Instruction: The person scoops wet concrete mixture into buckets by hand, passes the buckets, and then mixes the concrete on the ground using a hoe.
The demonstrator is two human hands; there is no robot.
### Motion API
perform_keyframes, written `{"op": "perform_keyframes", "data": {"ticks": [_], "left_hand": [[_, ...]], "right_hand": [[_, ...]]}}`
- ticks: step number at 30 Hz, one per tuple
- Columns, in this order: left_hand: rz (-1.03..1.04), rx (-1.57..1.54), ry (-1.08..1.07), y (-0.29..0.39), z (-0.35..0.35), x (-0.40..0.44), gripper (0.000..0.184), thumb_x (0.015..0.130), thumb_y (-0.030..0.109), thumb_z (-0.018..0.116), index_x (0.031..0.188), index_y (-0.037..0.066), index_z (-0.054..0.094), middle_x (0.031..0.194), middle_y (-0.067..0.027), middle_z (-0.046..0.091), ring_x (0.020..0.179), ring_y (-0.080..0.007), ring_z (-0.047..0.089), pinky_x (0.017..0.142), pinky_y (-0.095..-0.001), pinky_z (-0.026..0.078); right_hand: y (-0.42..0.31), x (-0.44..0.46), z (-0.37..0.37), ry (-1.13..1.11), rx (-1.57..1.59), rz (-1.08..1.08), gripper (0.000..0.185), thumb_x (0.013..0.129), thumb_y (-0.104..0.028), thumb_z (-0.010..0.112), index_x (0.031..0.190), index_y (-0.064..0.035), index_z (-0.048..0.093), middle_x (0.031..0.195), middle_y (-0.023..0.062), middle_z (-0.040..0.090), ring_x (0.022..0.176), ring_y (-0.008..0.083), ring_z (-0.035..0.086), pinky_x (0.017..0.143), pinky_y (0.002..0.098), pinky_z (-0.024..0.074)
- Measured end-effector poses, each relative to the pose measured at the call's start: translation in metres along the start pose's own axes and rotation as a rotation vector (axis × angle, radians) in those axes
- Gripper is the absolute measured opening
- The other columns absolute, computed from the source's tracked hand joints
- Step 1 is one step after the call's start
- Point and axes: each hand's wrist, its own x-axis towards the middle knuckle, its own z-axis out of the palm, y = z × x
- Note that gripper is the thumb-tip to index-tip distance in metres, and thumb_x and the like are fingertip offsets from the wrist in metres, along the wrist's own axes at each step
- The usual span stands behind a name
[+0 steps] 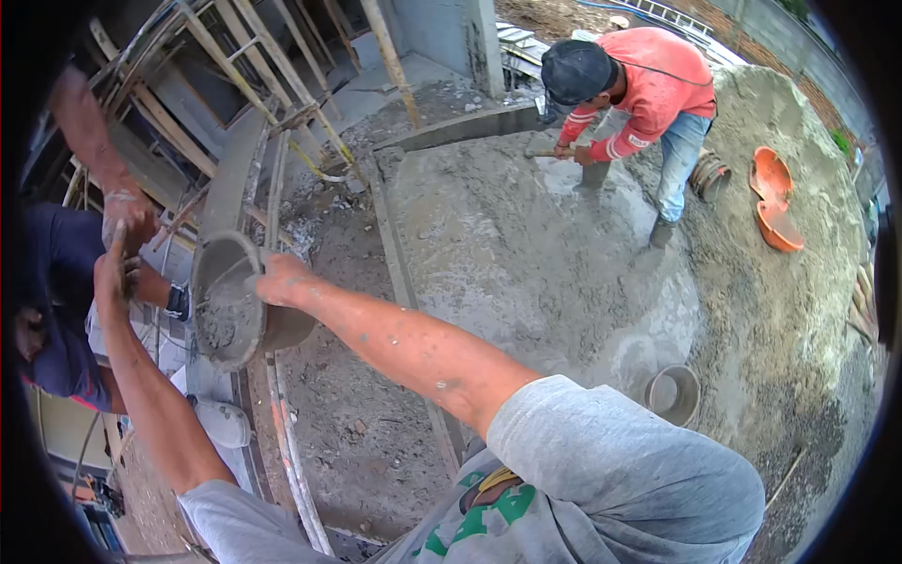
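My right hand (282,280) is closed on the rim of a grey bucket (287,327), which is tilted with its mouth to the left. Wet grey concrete (225,315) lies inside it. Left of the bucket, my left hand (115,274) is raised with fingers stretched out and holds nothing that I can see. Just above it is a co-worker's hand (130,214); whether the two touch I cannot tell. Grey splashes spot my right forearm.
A co-worker in a red shirt (653,80) bends over wet concrete (526,254), gripping a wooden handle (543,153). Another bucket (673,395) and orange containers (775,202) lie near the sand pile (780,310). Scaffold poles (282,423) and a board edge (395,254) run alongside.
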Motion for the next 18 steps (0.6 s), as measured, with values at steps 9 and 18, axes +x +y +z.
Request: {"op": "perform_keyframes", "data": {"ticks": [9,18], "left_hand": [[0.550,-0.523,0.083,-0.024,0.231,-0.219,0.033,0.090,0.025,0.059,0.107,-0.003,0.056,0.105,-0.0114,0.060,0.095,-0.0178,0.055,0.088,-0.0308,0.042],[0.243,0.138,-1.536,-0.132,0.552,-0.604,0.035,0.085,0.029,0.062,0.101,-0.003,0.059,0.083,-0.0064,0.063,0.075,-0.0130,0.056,0.066,-0.0268,0.044]], "right_hand": [[0.311,-0.373,-0.100,0.350,-0.299,0.830,0.049,0.076,-0.032,0.055,0.118,-0.0059,0.056,0.121,0.0187,0.055,0.114,0.0326,0.052,0.095,0.0390,0.0417],[0.324,-0.942,-0.062,1.517,-0.100,1.887,0.042,0.072,-0.030,0.050,0.095,0.0016,0.065,0.103,0.0261,0.061,0.099,0.0385,0.059,0.088,0.0417,0.0459]]}}
